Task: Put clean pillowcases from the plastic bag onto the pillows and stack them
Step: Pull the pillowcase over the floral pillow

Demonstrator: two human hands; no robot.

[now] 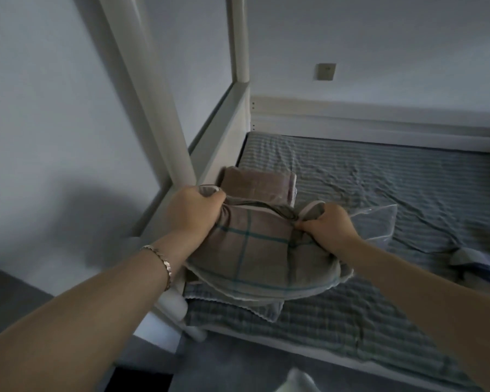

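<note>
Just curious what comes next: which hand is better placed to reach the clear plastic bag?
Probably the right hand: it pinches the brown checked pillowcase beside the clear plastic bag, while the left hand grips the opposite corner, farther away.

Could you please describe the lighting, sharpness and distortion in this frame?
Head view: dim, flat light, no glare; a soft shadow lies on the wall; the wide-angle lens bows the bed post and stretches the forearms; everything is slightly soft, including the left hand, right hand and checked pillow; the pale shape at the bottom edge is unidentifiably blurred.
</note>
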